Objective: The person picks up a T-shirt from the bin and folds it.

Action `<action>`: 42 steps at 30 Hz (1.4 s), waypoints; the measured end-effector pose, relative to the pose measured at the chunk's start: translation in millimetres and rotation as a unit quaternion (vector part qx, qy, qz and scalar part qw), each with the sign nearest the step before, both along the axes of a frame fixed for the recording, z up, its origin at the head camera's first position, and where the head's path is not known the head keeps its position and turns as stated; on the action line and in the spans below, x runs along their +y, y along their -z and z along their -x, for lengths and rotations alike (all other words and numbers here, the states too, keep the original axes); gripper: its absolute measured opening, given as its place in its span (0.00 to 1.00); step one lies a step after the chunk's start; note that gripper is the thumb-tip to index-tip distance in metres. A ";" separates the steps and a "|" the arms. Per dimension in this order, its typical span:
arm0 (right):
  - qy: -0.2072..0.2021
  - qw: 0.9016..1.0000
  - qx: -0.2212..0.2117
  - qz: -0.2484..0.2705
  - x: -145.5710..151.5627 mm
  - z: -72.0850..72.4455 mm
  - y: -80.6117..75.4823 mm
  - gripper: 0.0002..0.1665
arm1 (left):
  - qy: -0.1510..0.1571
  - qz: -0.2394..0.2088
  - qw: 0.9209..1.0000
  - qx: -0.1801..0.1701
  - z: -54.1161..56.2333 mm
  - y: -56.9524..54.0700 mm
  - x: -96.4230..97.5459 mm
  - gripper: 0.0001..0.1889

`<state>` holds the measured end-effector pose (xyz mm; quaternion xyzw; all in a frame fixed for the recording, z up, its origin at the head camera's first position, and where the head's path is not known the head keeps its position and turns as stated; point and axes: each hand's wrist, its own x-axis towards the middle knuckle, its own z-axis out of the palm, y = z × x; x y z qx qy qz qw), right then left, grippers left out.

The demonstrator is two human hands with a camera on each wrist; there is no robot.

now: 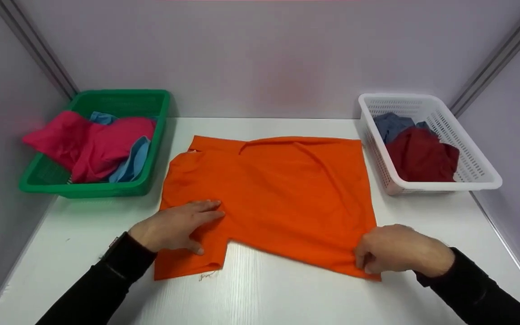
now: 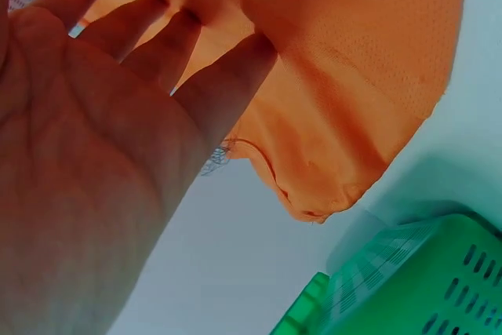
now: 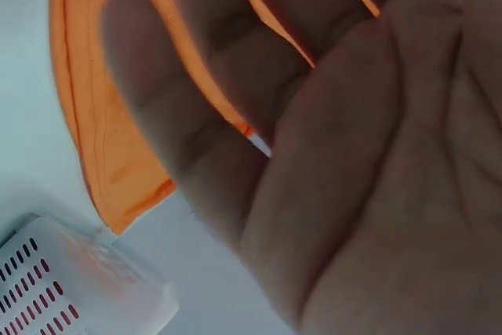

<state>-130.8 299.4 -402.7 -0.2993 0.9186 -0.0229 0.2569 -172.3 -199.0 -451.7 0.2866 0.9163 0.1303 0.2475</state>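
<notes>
An orange T-shirt (image 1: 269,194) lies spread sideways on the white table, its straight hem to the right and a sleeve at the lower left. My left hand (image 1: 176,228) rests on the sleeve end, fingers spread and fairly straight; the left wrist view shows those fingertips (image 2: 255,49) touching the cloth. At the lower right corner my right hand (image 1: 400,250) has bent fingers and pinches the cloth near the hem. In the right wrist view the palm and several fingers (image 3: 157,76) cover much of the shirt, and the thumb's contact is hidden.
A green basket (image 1: 93,192) at the back left holds pink and blue cloths (image 1: 120,140). The white basket (image 1: 481,174) at the back right contains dark red and grey-blue cloths (image 1: 422,153). Pale walls (image 1: 264,58) enclose the table's back and sides.
</notes>
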 end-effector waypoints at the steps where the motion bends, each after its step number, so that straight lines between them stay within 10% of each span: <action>1: 0.006 1.000 -0.005 -0.004 -0.9 0.7 -0.7 0.08 | -0.003 0.001 1.000 -0.001 0.0 -1.0 0.1 0.47; 5: 0.017 1.000 0.002 0.013 -5.6 11.6 -4.4 0.03 | 0.003 0.010 1.000 0.011 0.3 -8.1 3.6 0.39; 14: 0.054 0.996 0.038 0.058 -18.4 42.6 5.7 0.27 | 0.013 0.010 0.999 0.044 10.7 -25.0 18.5 0.25; 22: 0.102 0.991 0.034 0.074 -53.0 74.1 18.5 0.42 | 0.036 0.055 0.989 0.133 39.4 -22.9 47.5 0.36; 30: 0.149 0.988 -0.015 0.029 -72.8 106.8 41.9 0.58 | 0.030 0.065 0.995 0.074 67.8 -4.4 62.2 0.50; 42: 0.143 0.989 -0.036 0.026 -52.1 143.9 48.5 0.66 | 0.007 0.048 0.996 0.081 47.4 3.9 76.0 0.50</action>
